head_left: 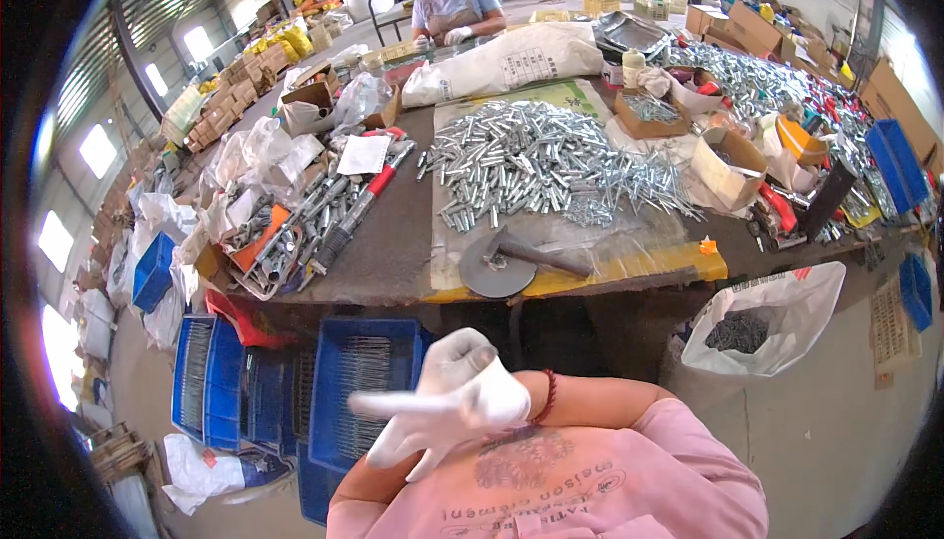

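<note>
Both hands wear white gloves and overlap in front of my pink top. My right hand [433, 421] stretches leftward from a wrist with a dark red bead bracelet [548, 396], its fingers spread and slightly blurred. Behind and above it, my left hand [454, 357] is closed, its fingers at the white cuff of the right glove [506, 396]. Part of the left wrist is hidden by the right hand. On the bench ahead lies a heap of shiny metal sleeves [521, 160]. A hammer [536, 252] rests with its head on a round dark plate [492, 273].
Blue bins of metal rods [359, 391] stand lower left. A white sack with dark small parts [737, 332] is at right. Boxes of tubes [295, 234] and a small carton [728, 165] flank the heap. A co-worker [457, 8] sits across the bench [388, 254].
</note>
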`<state>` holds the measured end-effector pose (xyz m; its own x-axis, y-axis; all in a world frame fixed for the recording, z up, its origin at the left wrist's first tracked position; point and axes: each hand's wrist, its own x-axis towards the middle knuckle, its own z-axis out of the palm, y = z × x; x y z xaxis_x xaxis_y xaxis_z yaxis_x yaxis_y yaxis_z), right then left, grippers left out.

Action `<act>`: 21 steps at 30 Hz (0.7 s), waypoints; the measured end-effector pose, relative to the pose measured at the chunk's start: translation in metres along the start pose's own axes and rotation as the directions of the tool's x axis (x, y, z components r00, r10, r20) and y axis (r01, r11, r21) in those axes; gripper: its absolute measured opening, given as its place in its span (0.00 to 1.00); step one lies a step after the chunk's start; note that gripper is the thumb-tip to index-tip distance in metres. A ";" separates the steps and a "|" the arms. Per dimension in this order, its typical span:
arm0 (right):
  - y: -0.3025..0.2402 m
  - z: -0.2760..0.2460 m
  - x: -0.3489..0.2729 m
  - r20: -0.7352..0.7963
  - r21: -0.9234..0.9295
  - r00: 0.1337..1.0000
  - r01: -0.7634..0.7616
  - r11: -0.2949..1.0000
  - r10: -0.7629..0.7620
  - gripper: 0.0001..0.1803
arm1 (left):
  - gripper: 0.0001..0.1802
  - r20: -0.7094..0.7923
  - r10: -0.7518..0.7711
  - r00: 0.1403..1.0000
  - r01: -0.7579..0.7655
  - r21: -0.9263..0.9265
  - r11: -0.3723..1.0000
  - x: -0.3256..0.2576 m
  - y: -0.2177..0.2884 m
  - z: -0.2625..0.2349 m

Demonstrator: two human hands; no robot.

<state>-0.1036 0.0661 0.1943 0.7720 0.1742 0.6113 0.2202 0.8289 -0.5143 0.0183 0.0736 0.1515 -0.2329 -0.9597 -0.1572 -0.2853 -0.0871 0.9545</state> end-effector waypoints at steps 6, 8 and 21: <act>0.012 0.036 0.055 -0.035 -0.705 0.998 0.014 0.709 -0.054 0.68 | 0.21 0.075 0.232 0.970 -0.221 -0.128 0.967 -0.006 -0.060 0.053; -0.018 0.030 0.045 -0.192 -0.550 0.952 0.095 0.830 -0.237 0.69 | 0.26 0.072 0.192 0.979 -0.175 -0.198 0.965 -0.008 -0.068 0.041; -0.045 -0.049 -0.018 -0.526 -0.249 0.581 0.593 0.766 -0.621 0.34 | 0.20 -0.104 0.027 0.994 -0.041 -0.128 0.991 -0.036 -0.001 0.002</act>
<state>-0.0983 -0.0008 0.1768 0.6254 -0.6930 0.3586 0.7748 0.6058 -0.1806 0.0253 0.1085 0.1552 -0.1429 -0.9843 -0.1038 -0.1539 -0.0815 0.9847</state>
